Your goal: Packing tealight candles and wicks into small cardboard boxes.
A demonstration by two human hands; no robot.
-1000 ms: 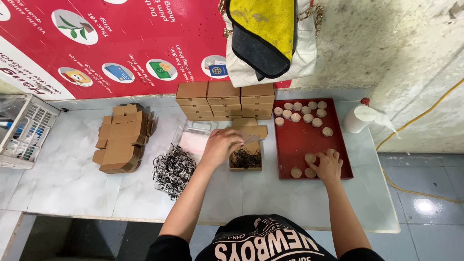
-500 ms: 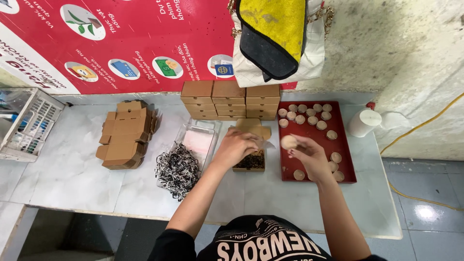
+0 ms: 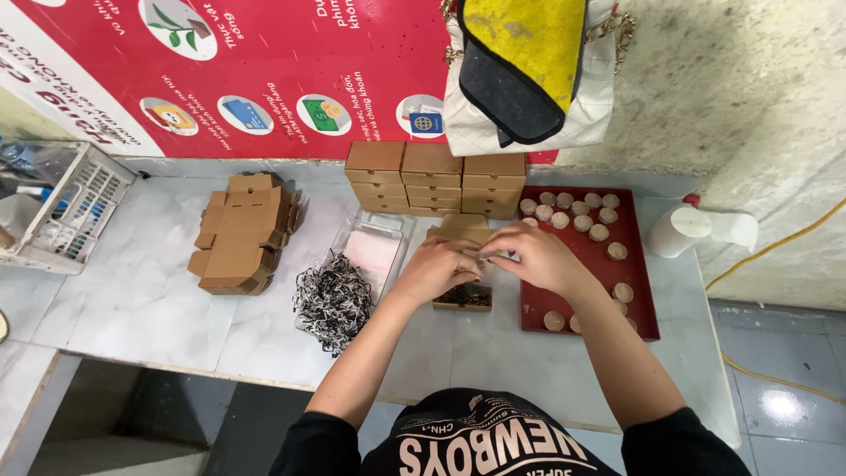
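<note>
We see the left hand point(image 3: 438, 267) and right hand point(image 3: 531, 257) meeting with fingers curled close together over the open cardboard box point(image 3: 464, 295), which sits on the white table point(image 3: 141, 291) and holds dark shredded paper; whether the fingertips pinch anything we cannot tell. Just right of that box lies the red tray point(image 3: 638, 291) with round tan pucks point(image 3: 580, 210) scattered in it, just left of it a clear plastic tub point(image 3: 374, 249) and a loose heap of shredded paper point(image 3: 333, 300). Behind the box stand stacked closed boxes point(image 3: 434, 178), and well to its left are flat unfolded cartons point(image 3: 242, 231) and a white wire basket point(image 3: 63, 207).
</note>
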